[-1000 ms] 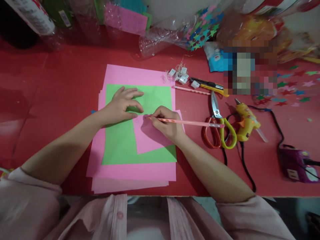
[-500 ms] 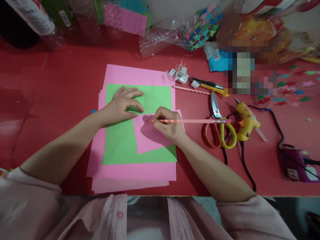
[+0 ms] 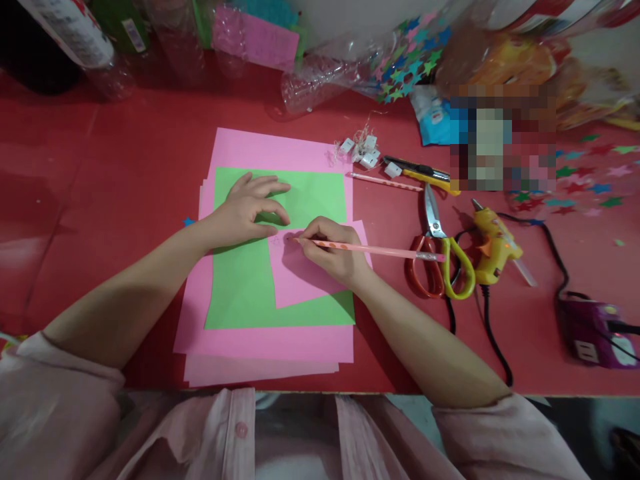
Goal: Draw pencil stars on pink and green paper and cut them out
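red table (image 3: 125, 147) lies under the papers. r. hand (image 3: 345, 262) grips pencil (image 3: 377, 251), tip at upper l. part of small pink paper (image 3: 303, 285), which is on green sheet (image 3: 240, 293). l. hand (image 3: 245, 212) is spread, grasping nothing. for neat marks, l. thumb should probably press paper edge steadily.

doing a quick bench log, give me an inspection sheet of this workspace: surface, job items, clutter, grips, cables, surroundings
Surface: red tabletop, bearing papers and tools.
Job's things: pencil; small pink sheet on a green sheet, with larger pink paper beneath.
Clutter: scissors, spare pencil and loose star shapes to the right.
Grips: left grip, a bare hand, rests on the green sheet, fingers spread; right grip, also bare, holds the pencil, tip at the small pink sheet.
Cables: black cord from the yellow glue gun runs toward the near edge.
Surroundings: clear plastic bottles along the back.
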Demonstrator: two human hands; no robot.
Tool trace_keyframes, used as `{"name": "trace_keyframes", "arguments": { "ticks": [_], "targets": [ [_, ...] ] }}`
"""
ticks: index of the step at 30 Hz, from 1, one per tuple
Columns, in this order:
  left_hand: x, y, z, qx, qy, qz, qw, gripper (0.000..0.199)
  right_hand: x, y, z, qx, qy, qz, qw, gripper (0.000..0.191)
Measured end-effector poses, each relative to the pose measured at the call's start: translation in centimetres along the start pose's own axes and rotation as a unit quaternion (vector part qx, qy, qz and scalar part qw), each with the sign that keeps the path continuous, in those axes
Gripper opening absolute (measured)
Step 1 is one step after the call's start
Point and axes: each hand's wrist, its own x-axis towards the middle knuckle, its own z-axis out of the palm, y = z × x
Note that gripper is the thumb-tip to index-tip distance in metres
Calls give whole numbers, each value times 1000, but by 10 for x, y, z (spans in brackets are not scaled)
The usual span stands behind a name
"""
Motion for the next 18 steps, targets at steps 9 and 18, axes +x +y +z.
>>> {"name": "trace_keyframes", "arguments": {
  "ticks": [9, 18],
  "targets": [
    [0, 1, 0, 4, -2, -2, 1000, 18, -1, 3, 0, 16, -23, -26, 999, 10],
    [0, 0, 0, 5, -8, -3, 1000, 18, -3, 1, 0, 6, 18, -27, 999, 12]
  ]
}}
